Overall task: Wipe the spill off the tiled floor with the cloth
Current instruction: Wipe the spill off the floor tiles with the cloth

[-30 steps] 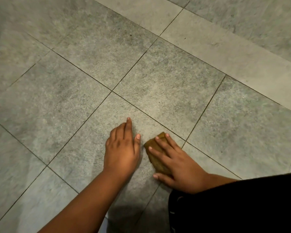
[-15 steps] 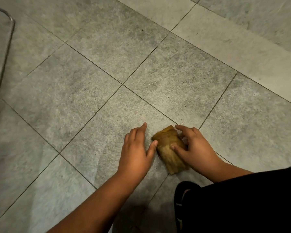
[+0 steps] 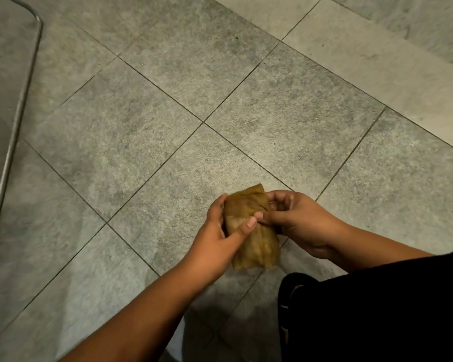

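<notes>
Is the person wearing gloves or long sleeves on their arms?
No gloves. The left hand and the right hand are bare, with no rings or watch showing. Both forearms are uncovered, so no sleeves reach them in this view. Short fingernails show on the thumbs. Black clothing fills the lower right corner.

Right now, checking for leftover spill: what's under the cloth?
Grey floor tiles and a grout line run beneath the folded brown cloth, which both hands hold: left hand, right hand. The patch directly under it is covered, so any spill there is unseen.
</notes>
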### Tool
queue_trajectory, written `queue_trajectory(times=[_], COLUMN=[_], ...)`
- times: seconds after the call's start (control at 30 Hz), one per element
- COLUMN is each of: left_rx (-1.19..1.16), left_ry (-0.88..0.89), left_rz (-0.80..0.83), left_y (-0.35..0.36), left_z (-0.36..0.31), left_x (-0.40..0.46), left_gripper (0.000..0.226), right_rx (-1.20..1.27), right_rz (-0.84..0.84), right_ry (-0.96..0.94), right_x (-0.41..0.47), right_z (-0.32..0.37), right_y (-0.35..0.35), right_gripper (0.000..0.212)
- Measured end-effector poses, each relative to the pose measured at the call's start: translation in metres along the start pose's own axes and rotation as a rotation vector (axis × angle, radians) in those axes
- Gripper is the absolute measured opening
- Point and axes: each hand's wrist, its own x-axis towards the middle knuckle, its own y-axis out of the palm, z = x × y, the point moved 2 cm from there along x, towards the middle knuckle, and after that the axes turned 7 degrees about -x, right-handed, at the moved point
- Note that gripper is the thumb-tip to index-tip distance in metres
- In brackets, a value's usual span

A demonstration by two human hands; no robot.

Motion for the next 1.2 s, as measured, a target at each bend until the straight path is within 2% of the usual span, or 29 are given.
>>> queue_trajectory(times=[0.07,0.1,0.13,0.2,0.23,0.3,0.37,0.47,0.53,0.6,0.73,0.8,1.07,1.2], left_rx=[-0.042,-0.019,0.041,0.33,0.533,0.888,1.043,1.147,1.188,1.231,1.312,1.34,1.264,1.295], left_ry=[0.014,0.033,0.054,0.096,0.126,0.224,0.33,0.246,0.186,0.245,0.481,0.485,0.311,0.345], left_rz=[-0.058,-0.092,-0.129,-0.235,-0.308,-0.482,-0.521,-0.355,-0.354,-0.346,-0.219,-0.2,-0.274,-0.217], left_y=[-0.011,-0.018,-0.025,-0.042,-0.048,-0.051,-0.036,-0.004,0.002,0.0,-0.01,-0.011,0.003,-0.001], left_z=[-0.001,-0.001,0.0,0.003,0.005,0.007,0.009,0.029,0.04,0.05,0.076,0.08,0.012,0.005], left_x=[0.002,0.002,0.003,0.003,0.002,-0.003,-0.005,0.004,0.01,0.007,-0.022,-0.025,0.059,0.064], left_gripper=[0.072,0.065,0.059,0.054,0.059,0.071,0.068,0.071,0.079,0.077,0.071,0.069,0.075,0.076], right_rx=[-0.024,-0.162,-0.402,-0.976,-1.197,-1.446,-1.589,-1.691,-1.693,-1.681,-1.693,-1.71,-1.712,-1.713], right_rz=[0.026,0.005,-0.053,-0.242,-0.324,-0.362,-0.334,-0.301,-0.298,-0.299,-0.306,-0.321,-0.346,-0.341], right_ry=[-0.02,-0.055,-0.116,-0.306,-0.412,-0.471,-0.373,-0.335,-0.341,-0.343,-0.366,-0.372,-0.388,-0.392], right_x=[0.005,0.008,0.012,0.019,0.022,0.029,0.036,0.04,0.04,0.042,0.042,0.042,0.043,0.043], right_z=[-0.003,-0.003,-0.003,-0.003,-0.004,-0.009,-0.019,-0.031,-0.033,-0.033,-0.033,-0.035,-0.036,-0.036], right_y=[0.003,0.002,-0.003,-0.017,-0.023,-0.038,-0.054,-0.067,-0.068,-0.069,-0.069,-0.069,-0.07,-0.07], right_gripper=[0.036,0.036,0.038,0.047,0.052,0.061,0.073,0.076,0.075,0.075,0.074,0.073,0.073,0.073])
